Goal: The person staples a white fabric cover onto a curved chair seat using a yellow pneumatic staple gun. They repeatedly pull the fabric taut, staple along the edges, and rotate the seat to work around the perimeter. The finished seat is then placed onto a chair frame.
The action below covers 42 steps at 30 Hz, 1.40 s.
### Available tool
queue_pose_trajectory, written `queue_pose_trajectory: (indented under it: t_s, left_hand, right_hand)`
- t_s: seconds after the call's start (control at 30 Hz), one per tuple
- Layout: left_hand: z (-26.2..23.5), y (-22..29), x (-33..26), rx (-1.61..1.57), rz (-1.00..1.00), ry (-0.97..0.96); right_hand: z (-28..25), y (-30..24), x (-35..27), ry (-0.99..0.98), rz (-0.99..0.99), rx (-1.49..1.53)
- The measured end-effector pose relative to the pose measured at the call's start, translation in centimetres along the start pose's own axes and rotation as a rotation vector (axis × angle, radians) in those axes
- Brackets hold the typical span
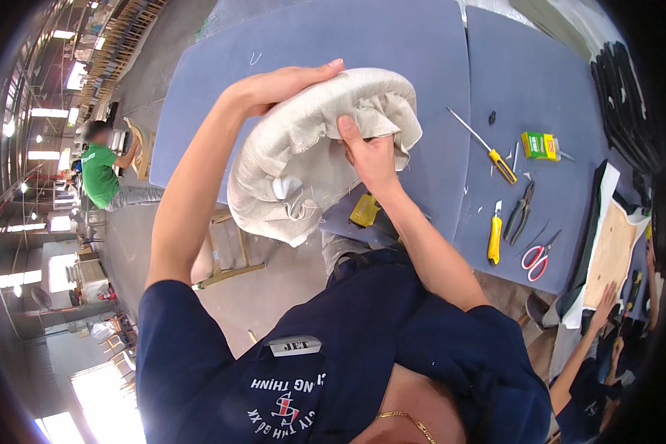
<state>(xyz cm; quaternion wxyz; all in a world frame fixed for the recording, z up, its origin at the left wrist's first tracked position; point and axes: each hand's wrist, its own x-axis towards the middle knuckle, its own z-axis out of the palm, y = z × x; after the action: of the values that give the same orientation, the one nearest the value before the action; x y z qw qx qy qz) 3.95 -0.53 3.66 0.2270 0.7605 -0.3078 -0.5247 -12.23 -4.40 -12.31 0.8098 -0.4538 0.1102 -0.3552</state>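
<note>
At the table (414, 44) | your right hand (370, 157) grasps the beige cover (263, 152) | your left hand (292, 83) touches its rim, grip unclear

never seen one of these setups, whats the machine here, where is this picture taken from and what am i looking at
There's no machine, just a person's two bare hands. The single picture comes from a wide fisheye camera on the person's head, looking down, so straight edges look bent. Its left is the person's left.

The left hand rests on the outer edge of a rounded beige cloth piece; the right hand grips its gathered inner fabric.

On the blue surface to the right lie a screwdriver, box, cutter, pliers and scissors.
</note>
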Motion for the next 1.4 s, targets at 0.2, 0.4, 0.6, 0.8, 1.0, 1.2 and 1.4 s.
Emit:
queue_pose_trajectory:
  t_s: [0.2,0.4,0.6,0.8,1.0,1.2,1.4]
  left_hand:
    - [0.7,1.7,0.9,0.158,0.063,0.095]
    - [4.8,1.3,-1.4,0.905,0.262,0.495]
    - [2.2,0.9,-2.0,0.639,0.022,0.495]
    - [1.3,2.4,-0.8,0.729,-0.083,0.218]
    - [2.4,2.4,-0.6,0.797,-0.059,0.309]
    - [3.5,3.3,-1.7,0.769,-0.060,0.244]
    - [3.9,2.2,-2.4,0.774,-0.007,0.385]
  right_hand:
    - [0.2,1.7,1.4,-0.036,0.023,0.097]
    - [-0.1,3.0,1.6,0.013,0.015,-0.020]
    - [-0.7,1.8,1.2,-0.083,0.117,0.023]
    - [-6.3,2.3,-3.8,-0.452,0.383,-0.395]
    - [-14.8,8.4,-13.6,-0.860,0.294,-1.416]
    - [-13.5,8.5,-14.3,-0.804,0.114,-1.451]
    - [-12.7,3.9,-11.6,-0.561,0.120,-0.962]
